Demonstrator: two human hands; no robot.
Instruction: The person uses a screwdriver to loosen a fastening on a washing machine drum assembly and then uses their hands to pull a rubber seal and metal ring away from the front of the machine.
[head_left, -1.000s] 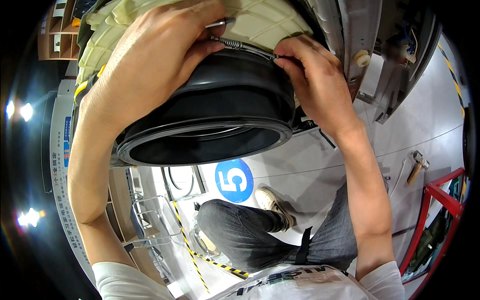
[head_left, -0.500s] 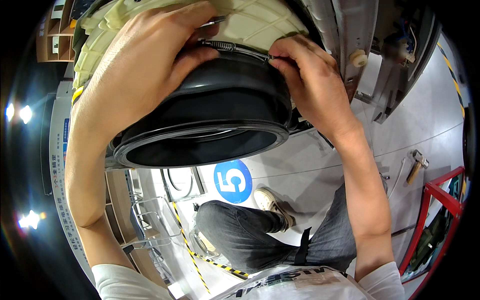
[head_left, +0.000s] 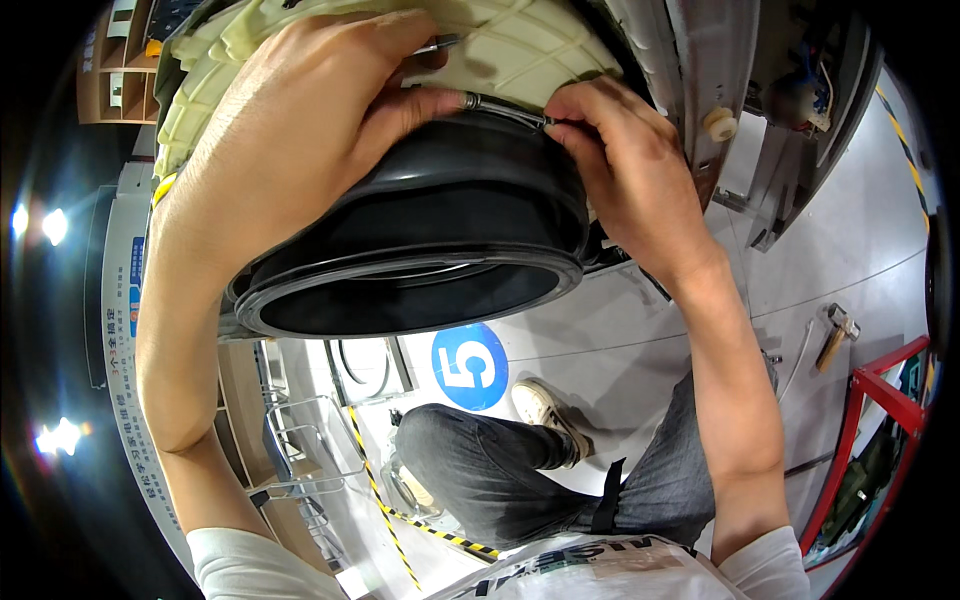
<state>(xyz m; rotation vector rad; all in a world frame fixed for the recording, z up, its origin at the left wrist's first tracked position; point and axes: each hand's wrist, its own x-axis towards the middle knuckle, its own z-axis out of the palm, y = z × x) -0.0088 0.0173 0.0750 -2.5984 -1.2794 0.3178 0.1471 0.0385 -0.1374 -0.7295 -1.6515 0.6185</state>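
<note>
The wire clamp (head_left: 507, 111) lay along the upper side of the black rubber gasket (head_left: 430, 165), just below the pale ribbed tub (head_left: 520, 50), its far end hidden behind the left thumb. The right hand (head_left: 635, 160) pinched the clamp's near end between thumb and index finger, apparently to anchor it against slipping along the curve. The left hand (head_left: 300, 130) had its thumb extended against the clamp, probably to steady it, while its other fingers were curled around a slim metal tool (head_left: 442, 43).
</note>
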